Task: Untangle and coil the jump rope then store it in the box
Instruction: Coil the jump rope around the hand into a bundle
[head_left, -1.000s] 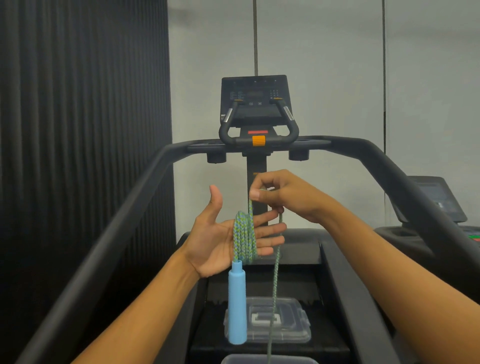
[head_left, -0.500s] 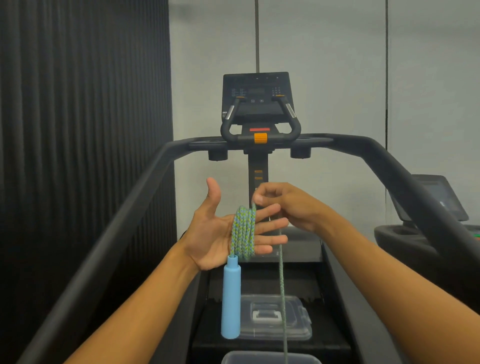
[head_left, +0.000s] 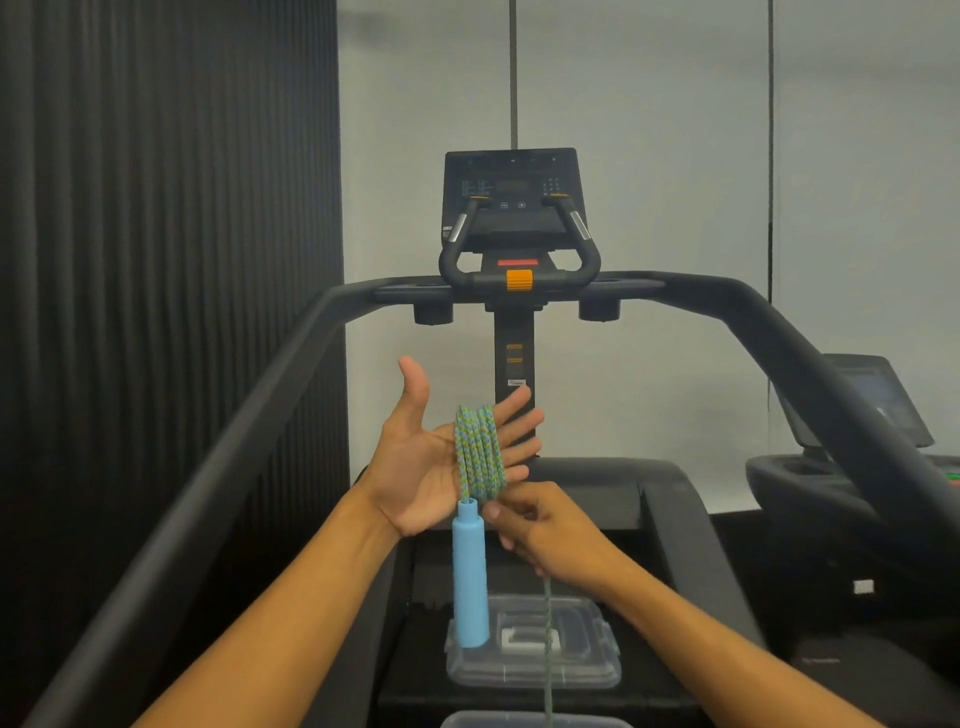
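Observation:
My left hand (head_left: 415, 462) is held up flat, palm toward me, fingers spread. Several turns of the green-blue braided jump rope (head_left: 479, 452) are wound around its fingers. A light blue handle (head_left: 470, 577) hangs straight down from the coil. My right hand (head_left: 540, 530) sits just below the left fingers, pinching the free strand of rope (head_left: 547, 644), which drops down out of view. The rim of a clear plastic box (head_left: 530, 719) shows at the bottom edge. Its clear lid (head_left: 587, 660) lies flat on the treadmill deck beyond it.
I stand on a black treadmill, with its handrails (head_left: 249, 415) sloping down on both sides and its console (head_left: 514, 200) straight ahead. A second machine (head_left: 857, 405) stands at the right. A dark ribbed wall (head_left: 156, 208) fills the left.
My right hand has come down from above the left fingers to below them, carrying the strand around the coil. The handle swung slightly.

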